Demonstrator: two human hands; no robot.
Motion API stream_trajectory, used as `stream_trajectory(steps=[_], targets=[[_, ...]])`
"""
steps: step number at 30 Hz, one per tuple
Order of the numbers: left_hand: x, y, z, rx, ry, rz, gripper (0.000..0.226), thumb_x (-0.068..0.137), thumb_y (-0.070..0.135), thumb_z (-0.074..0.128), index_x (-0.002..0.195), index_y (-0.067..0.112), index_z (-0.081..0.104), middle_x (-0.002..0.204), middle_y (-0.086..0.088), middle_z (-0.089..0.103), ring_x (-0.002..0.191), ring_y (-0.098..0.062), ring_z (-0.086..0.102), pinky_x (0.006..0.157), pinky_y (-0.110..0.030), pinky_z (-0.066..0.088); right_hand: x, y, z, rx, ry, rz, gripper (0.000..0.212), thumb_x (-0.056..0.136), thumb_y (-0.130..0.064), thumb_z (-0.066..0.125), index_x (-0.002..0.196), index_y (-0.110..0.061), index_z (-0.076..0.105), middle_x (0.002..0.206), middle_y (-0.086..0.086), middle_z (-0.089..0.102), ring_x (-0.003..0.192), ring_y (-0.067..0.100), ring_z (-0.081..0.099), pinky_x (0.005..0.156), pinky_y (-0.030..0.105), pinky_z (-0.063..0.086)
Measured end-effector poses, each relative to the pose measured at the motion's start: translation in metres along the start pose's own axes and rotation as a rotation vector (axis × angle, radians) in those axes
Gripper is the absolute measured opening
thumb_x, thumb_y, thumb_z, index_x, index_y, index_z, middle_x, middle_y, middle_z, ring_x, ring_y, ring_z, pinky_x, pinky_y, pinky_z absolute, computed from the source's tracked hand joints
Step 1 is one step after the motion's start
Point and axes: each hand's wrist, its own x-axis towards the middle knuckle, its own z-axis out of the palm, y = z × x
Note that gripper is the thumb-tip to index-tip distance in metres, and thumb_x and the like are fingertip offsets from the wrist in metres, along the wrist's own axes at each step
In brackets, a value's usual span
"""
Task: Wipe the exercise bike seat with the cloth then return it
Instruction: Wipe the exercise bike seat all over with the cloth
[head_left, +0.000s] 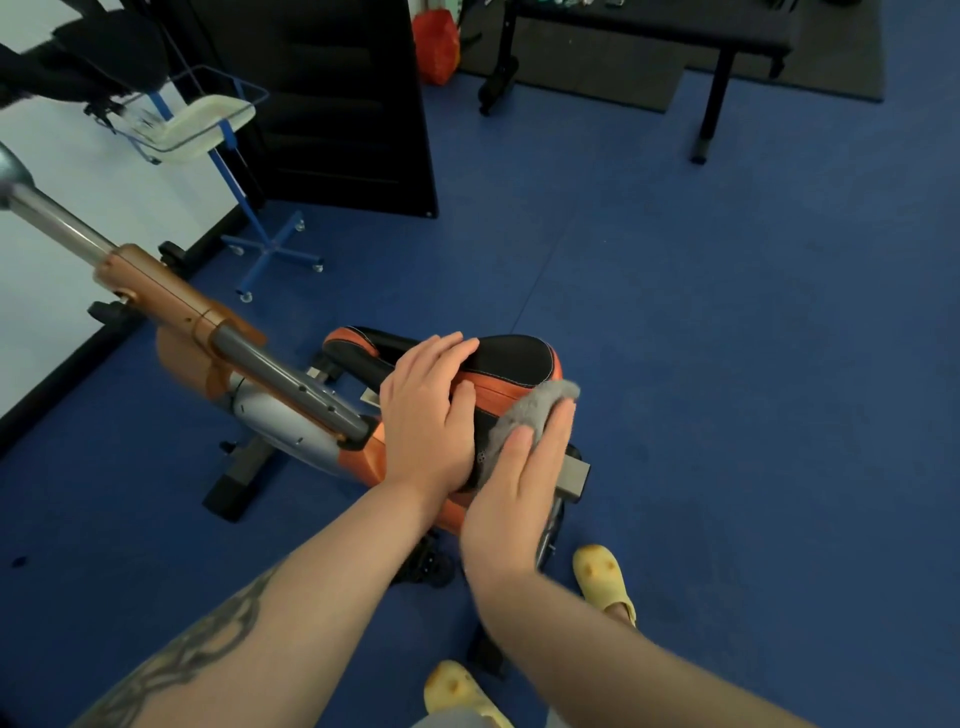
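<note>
Blue floor (727, 364) throughout; white wall panel at far left, a black panel (343, 104) standing behind. Upper left: a blue wheeled stand (270, 249) carrying a pale tray (202, 122). An exercise bike (291, 415) runs diagonally from the left, its grey and copper-coloured post rising toward the left edge. The seat (514, 358), black with orange sides, sits near centre frame.

Left hand (426, 415) rests on the near left part of the seat, fingers straight and close together, palm flat, thumb lying against the orange side. Right hand (519, 483) just beside it, pressing a grey cloth (535, 410) against the seat's right side; fingers straight and together over the cloth, which bunches out past the fingertips.

Lower right: two yellow clogs (602, 577) on the floor. Far back right, a black bench (649, 31) and a red bag (436, 47).
</note>
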Motion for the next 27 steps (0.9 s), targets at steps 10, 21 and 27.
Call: stream_trajectory(steps=[10, 21, 27], targets=[[0.0, 0.001, -0.001, -0.011, 0.001, -0.008, 0.041, 0.086, 0.017, 0.042, 0.123, 0.025, 0.056, 0.132, 0.01, 0.052, 0.129, -0.008, 0.036, 0.107, -0.036, 0.023, -0.017, 0.017, -0.001, -0.103, -0.038, -0.149, 0.053, 0.1, -0.037, 0.024, 0.149, -0.037, 0.002, 0.158, -0.022, 0.001, 0.141, -0.011, 0.0, 0.118, 0.026, 0.009], [-0.001, 0.008, -0.007, -0.02, -0.009, -0.023, 0.043, 0.083, 0.016, 0.044, 0.124, 0.022, 0.057, 0.132, 0.008, 0.053, 0.13, -0.011, 0.038, 0.107, -0.041, 0.028, 0.045, 0.0, -0.01, -0.267, -0.107, -0.239, 0.047, 0.102, -0.034, 0.027, 0.149, -0.031, 0.019, 0.157, -0.017, 0.015, 0.143, -0.003, 0.01, 0.119, 0.027, 0.013], [0.001, 0.011, -0.007, -0.027, -0.02, -0.069, 0.043, 0.083, 0.016, 0.046, 0.124, 0.024, 0.057, 0.132, 0.01, 0.053, 0.131, -0.007, 0.037, 0.109, -0.04, 0.027, 0.077, -0.006, -0.014, -0.281, -0.171, -0.207, 0.043, 0.102, -0.034, 0.027, 0.143, -0.029, 0.035, 0.151, -0.012, 0.033, 0.139, 0.0, 0.025, 0.115, 0.024, 0.021]])
